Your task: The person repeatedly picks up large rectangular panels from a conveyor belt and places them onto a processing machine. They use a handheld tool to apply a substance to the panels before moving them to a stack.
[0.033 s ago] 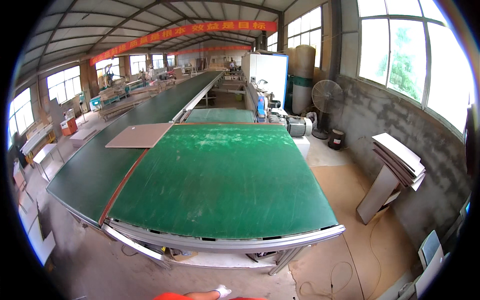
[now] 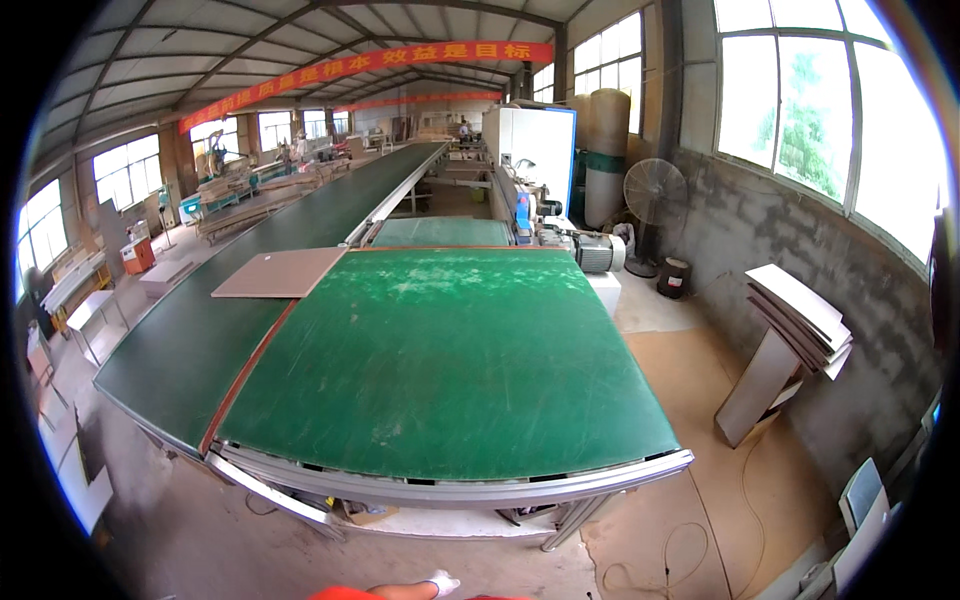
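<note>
Workshop floor carries two long green belts, and with neither hand in view I cannot tell their grip, while the brown board (image 2: pixel 280 272) lies flat on the left belt (image 2: pixel 190 350), far off, unmoved.

A stack of pale boards (image 2: pixel 800 310) leans against the grey block wall (image 2: pixel 760 220) on my right. A standing fan (image 2: pixel 655 195) stands further along that wall, beside a tall beige cylinder (image 2: pixel 608 150). Red banners (image 2: pixel 370 62) hang under the roof, and cables (image 2: pixel 670 560) trail across the floor.
</note>
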`<state>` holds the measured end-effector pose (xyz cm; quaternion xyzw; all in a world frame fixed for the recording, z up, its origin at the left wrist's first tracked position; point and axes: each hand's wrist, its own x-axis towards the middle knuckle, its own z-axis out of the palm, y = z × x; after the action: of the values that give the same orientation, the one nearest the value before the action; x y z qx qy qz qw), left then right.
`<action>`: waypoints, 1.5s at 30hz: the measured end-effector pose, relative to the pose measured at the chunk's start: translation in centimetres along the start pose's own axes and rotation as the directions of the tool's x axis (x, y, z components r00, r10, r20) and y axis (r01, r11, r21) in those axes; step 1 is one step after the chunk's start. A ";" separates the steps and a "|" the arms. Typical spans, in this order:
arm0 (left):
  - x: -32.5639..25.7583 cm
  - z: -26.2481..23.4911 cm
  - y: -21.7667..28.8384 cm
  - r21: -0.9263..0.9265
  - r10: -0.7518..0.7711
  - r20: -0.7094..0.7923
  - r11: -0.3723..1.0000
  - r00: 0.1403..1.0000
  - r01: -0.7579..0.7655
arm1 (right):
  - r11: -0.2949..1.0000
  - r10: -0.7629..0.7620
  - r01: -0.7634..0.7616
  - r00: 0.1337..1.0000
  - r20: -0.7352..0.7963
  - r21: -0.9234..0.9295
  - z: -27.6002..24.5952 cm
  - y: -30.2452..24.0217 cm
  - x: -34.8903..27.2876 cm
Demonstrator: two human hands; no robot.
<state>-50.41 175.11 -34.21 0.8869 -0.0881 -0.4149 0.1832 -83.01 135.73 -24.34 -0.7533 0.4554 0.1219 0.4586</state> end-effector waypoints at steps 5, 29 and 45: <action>-0.1 -3.8 -5.7 -0.009 -0.146 0.010 0.989 0.989 0.146 | 0.998 0.064 -0.064 0.998 -0.008 -0.007 2.1 0.9 -0.5; 1.7 11.3 32.0 0.111 0.239 0.042 0.964 0.970 -0.242 | 0.842 0.316 -0.044 0.847 -0.427 0.538 -19.4 20.0 3.8; 9.8 25.9 61.5 0.382 0.315 0.504 0.754 0.804 -0.535 | 0.238 0.946 0.579 0.044 -0.322 0.779 -35.1 28.1 -11.4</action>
<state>-64.32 109.14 -31.81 0.7504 -0.4341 -0.4983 0.0126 -119.96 109.44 -14.48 -0.0427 0.7288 -0.6097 0.3088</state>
